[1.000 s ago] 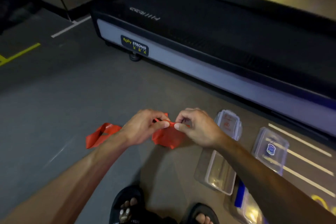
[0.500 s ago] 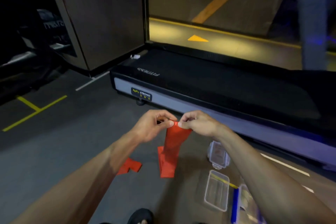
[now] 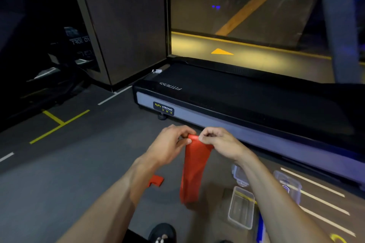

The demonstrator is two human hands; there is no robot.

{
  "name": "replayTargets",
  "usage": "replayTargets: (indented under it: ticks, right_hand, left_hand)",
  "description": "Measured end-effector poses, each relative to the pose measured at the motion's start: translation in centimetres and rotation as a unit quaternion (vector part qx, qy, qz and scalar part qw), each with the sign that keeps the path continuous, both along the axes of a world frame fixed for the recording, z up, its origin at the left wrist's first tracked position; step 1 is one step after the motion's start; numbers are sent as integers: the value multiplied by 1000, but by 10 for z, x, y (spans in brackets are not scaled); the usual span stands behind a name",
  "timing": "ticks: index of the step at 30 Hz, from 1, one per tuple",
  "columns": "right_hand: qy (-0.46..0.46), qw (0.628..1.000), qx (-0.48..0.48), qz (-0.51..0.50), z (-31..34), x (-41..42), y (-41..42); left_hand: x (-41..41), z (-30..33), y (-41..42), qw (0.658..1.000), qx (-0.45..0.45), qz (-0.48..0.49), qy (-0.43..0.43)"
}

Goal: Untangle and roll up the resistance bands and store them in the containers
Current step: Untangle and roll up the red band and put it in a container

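A flat red resistance band [image 3: 192, 171] hangs straight down in front of me. My left hand [image 3: 169, 144] and my right hand [image 3: 219, 141] both pinch its top edge, thumbs and fingertips close together. The band's lower end hangs just above the floor. A small red piece [image 3: 156, 181] shows on the floor beside my left forearm; whether it belongs to the same band I cannot tell. An open clear container [image 3: 241, 207] sits on the floor under my right forearm.
A treadmill deck [image 3: 246, 92] with a grey side rail runs across just beyond my hands. More clear containers and lids [image 3: 289, 185] lie right of my arm, with a blue item [image 3: 260, 229] near them. My sandalled foot [image 3: 163, 233] is at the bottom edge.
My hands have lifted the band off the floor, and it now hangs lengthwise. The camera has tilted up, showing more of the treadmill and wall.
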State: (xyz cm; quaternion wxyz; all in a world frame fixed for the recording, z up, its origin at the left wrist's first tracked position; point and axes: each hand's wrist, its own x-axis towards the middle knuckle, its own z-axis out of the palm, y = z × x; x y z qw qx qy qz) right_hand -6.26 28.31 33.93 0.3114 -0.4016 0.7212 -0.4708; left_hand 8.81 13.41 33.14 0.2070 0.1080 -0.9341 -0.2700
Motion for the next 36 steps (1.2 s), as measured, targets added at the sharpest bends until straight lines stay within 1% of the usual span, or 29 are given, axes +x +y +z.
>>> replayTargets:
  ticks: [5, 7, 9, 16, 20, 23, 25, 28, 30, 32, 34, 36]
  right_hand:
    - [-34, 999, 4, 6, 5, -3, 3]
    - [-42, 999, 10, 7, 5, -4, 4]
    - [-27, 999, 21, 9, 5, -5, 7]
    - [131, 991, 18, 35, 4, -6, 17]
    - [280, 960, 18, 20, 7, -7, 17]
    - [354, 935, 40, 1, 10, -5, 14]
    - [357, 933, 44, -11, 9, -3, 13]
    - [341, 939, 42, -18, 7, -4, 12]
    - [318, 947, 30, -26, 7, -4, 10]
    - [294, 955, 21, -34, 7, -4, 9]
    - [272, 961, 14, -41, 8, -4, 9]
    - [248, 968, 7, -34, 9, -4, 10]
  left_hand:
    - [0, 6, 3, 992, -119, -9, 41]
    - [0, 7, 4, 990, -137, -3, 37]
    - [-2, 5, 6, 990, -139, 3, 15]
    - [-11, 7, 12, 985, -147, 17, -88]
    - [-16, 10, 14, 984, -142, 13, -111]
    - [-18, 6, 12, 990, -99, 9, -105]
    - [-18, 2, 9, 995, -52, 0, -91]
    - [-17, 0, 13, 997, 57, 1, -45]
    - [-16, -1, 16, 993, 113, 14, -10]
    - [-15, -3, 15, 987, 161, 14, 3]
    - [-13, -5, 15, 983, 181, 7, -1]
    - [-12, -4, 14, 985, 175, 2, 8]
